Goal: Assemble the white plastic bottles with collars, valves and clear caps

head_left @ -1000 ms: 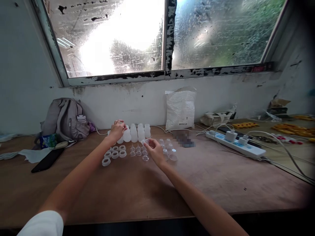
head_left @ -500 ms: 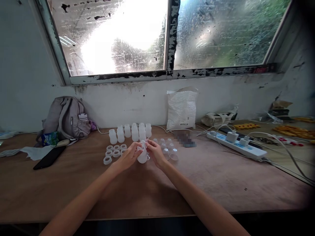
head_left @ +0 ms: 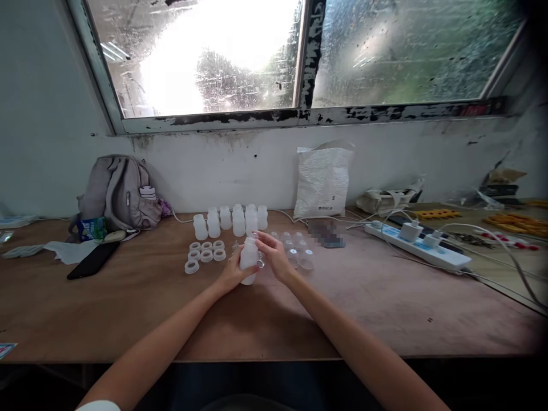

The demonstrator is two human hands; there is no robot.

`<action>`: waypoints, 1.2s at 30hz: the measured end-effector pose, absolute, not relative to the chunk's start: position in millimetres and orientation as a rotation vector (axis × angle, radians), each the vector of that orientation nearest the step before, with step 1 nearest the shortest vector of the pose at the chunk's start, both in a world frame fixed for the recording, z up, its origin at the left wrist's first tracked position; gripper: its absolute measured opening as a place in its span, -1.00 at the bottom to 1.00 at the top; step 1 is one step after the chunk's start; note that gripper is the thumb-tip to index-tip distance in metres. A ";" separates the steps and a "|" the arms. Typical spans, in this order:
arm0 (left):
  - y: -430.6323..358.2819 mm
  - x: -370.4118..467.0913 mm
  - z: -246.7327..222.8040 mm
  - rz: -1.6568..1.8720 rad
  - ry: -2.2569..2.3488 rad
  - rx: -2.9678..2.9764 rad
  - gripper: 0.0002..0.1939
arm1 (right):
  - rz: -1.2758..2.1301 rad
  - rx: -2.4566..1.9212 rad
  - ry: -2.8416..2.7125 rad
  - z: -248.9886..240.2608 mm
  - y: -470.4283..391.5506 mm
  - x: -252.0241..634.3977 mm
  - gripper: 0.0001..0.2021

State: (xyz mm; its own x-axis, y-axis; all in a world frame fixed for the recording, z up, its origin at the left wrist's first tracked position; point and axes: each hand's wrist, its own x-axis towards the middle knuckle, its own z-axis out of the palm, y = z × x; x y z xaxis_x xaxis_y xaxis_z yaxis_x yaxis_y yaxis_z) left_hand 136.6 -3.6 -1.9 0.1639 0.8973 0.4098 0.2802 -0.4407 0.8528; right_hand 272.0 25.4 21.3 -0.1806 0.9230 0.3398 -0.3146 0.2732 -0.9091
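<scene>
A frosted white plastic bottle stands nearly upright in front of me, at the middle of the table. My left hand is wrapped around its body, thumb across the front. At its neck, the fingers of my right hand are closed on the top; any small part under them is hidden. Several matching bottles stand in rows behind. White plastic rings lie in rows left of my hands. Clear domed caps sit just right of my right hand, partly covered by it.
A grey backpack and a black phone are at the left on the brown table. A white plastic bag leans on the wall. To the right lies a power strip with plugs and trailing cables.
My left hand has gone from the bottle's top down around its body. My right hand stays at the neck. The view has tilted down slightly.
</scene>
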 end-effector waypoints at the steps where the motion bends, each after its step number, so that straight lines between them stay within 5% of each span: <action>1: -3.6 135.8 -2.1 1.301 1.098 1.766 -0.52 | 1.258 -0.632 -1.329 21.9 24.7 271.8 -0.64; 10: -6.9 133.3 -11.2 1.023 0.713 1.160 -0.81 | 1.458 -0.578 -1.440 19.1 25.8 279.2 -0.65; 18: -10.6 132.4 -7.2 0.898 0.583 1.096 -0.78 | 1.587 -0.618 -1.388 23.9 18.5 276.8 -0.69; 29: -8.2 132.8 7.5 1.328 0.856 1.166 -0.74 | 1.427 -0.609 -1.328 34.7 14.5 275.9 -0.72; 36: -8.5 129.6 4.0 1.275 0.857 1.232 -0.65 | 1.452 -0.638 -1.308 35.0 15.5 277.0 -0.70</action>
